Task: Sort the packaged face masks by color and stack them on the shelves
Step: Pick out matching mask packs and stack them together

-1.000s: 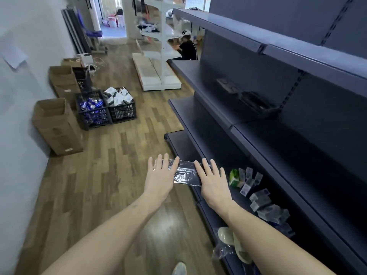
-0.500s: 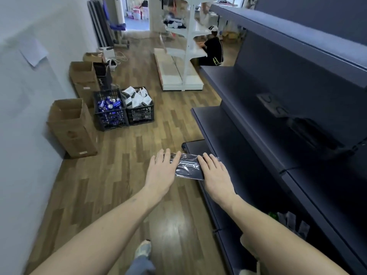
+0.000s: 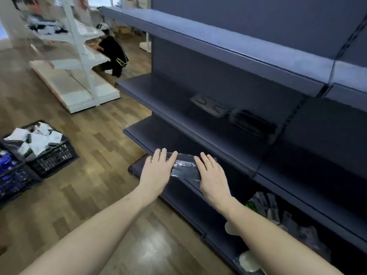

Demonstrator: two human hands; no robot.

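Note:
I hold a black face mask pack [image 3: 183, 168] in clear wrap level between both hands, just in front of the dark shelving. My left hand [image 3: 156, 169] grips its left end and my right hand [image 3: 211, 175] its right end, fingers flat on top and thumbs hidden beneath. On the middle shelf [image 3: 178, 124] lie a grey mask pack [image 3: 208, 105] and, to its right, a stack of black mask packs [image 3: 252, 122]. A lower shelf [image 3: 151, 139] juts out right behind the held pack.
A black crate of white packs [image 3: 49, 155] and a crate of blue items [image 3: 10, 175] stand on the wooden floor at left. A person in black [image 3: 114, 54] crouches by white shelving [image 3: 79, 56]. Mixed packets [image 3: 288, 221] lie on the bottom shelf at right.
My view has swung right and closer to the shelving, and both hands have carried the black pack up toward the shelves. The grip is unchanged.

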